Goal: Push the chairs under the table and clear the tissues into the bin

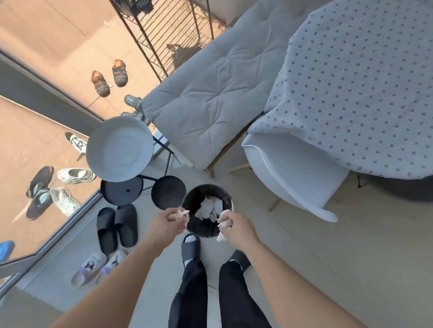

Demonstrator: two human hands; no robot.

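Note:
A round black bin (196, 230) stands on the floor in front of my feet, with white tissues (209, 207) lying inside. My left hand (170, 220) is at the bin's left rim, shut on a crumpled tissue (183, 213). My right hand (235, 226) is over the right rim, shut on another crumpled tissue (223, 225) that hangs below the fist. A white chair (296, 176) is tucked partly beneath the table with a dotted cloth (360, 83). A cushioned chair (213, 95) stands to its left.
A stand with a white round tray (120, 148) and two black round trays (169, 191) sits left of the bin. Black slippers (117, 228) and patterned slippers (99, 265) lie by the glass door. A wire rack (166, 27) stands farther back.

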